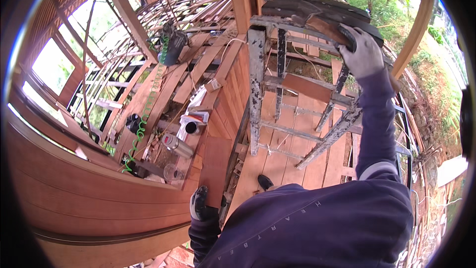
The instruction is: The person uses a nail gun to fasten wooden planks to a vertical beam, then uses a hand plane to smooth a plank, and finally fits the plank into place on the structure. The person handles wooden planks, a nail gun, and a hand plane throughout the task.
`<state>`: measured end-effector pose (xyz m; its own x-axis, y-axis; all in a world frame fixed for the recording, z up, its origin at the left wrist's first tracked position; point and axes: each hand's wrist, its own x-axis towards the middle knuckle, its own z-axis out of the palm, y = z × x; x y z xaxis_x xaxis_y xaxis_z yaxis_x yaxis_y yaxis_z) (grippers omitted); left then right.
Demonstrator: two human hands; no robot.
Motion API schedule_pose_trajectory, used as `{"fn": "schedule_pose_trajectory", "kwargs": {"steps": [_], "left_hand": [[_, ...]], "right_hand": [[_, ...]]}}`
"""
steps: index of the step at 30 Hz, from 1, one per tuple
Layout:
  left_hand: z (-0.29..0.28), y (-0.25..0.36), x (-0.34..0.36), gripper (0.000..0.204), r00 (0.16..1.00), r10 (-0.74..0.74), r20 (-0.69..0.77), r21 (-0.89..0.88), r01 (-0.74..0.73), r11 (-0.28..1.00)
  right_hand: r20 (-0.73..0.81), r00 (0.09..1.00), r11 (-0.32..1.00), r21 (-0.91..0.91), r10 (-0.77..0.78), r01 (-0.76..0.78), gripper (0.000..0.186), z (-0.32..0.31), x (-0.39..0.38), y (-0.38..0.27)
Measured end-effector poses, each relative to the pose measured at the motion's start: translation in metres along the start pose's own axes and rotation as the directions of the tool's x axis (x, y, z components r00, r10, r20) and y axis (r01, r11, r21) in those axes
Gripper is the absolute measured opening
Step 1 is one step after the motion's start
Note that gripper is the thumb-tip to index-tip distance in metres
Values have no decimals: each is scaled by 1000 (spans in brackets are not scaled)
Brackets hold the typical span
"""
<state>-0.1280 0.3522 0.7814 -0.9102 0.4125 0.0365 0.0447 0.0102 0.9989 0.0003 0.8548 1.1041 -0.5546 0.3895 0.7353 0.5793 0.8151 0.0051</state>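
My left hand [198,204], in a white glove with black fingers, is closed on the lower end of a flat reddish-brown wooden board [216,164]. The board lies against the edge of the plank wall. My right hand [361,52], gloved too, reaches far forward to the top of a paint-spattered stepladder-like stand [256,64]. Its fingers curl at the end of a brown piece of wood [321,26], beside dark stacked sheets [317,7]. What it grips is partly hidden. Another brown board [307,88] lies across the stand lower down.
On the ledge to the left are a steel flask [177,146], a dark-mouthed cup [191,127] and a clear cup [173,172]. A green coiled hose [144,119] hangs near a dark bucket [170,52]. A wooden post [241,2] rises ahead; planks [277,154] form the floor.
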Motion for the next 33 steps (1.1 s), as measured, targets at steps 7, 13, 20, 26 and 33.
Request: {"fn": "schedule_pose_trajectory", "kwargs": {"steps": [7, 13, 20, 26, 33], "left_hand": [[62, 121, 21, 41, 990, -112, 89, -507, 142, 850], [69, 146, 18, 46, 987, 132, 87, -146, -118, 982], [59, 130, 4, 57, 971, 237, -23, 350, -214, 912], [41, 125, 7, 38, 983, -180, -26, -508, 142, 850], [18, 111, 12, 36, 995, -100, 4, -471, 91, 877]], "right_hand": [[386, 895, 940, -329, 222, -92, 49, 39, 72, 64], [299, 940, 939, -339, 165, -57, 49, 81, 82, 123], [-143, 974, 980, 72, -176, 187, 52, 61, -8, 0], [612, 786, 978, -93, -90, 185, 73, 144, -54, -15], [702, 686, 972, 231, -191, 34, 88, 249, -81, 76]]}}
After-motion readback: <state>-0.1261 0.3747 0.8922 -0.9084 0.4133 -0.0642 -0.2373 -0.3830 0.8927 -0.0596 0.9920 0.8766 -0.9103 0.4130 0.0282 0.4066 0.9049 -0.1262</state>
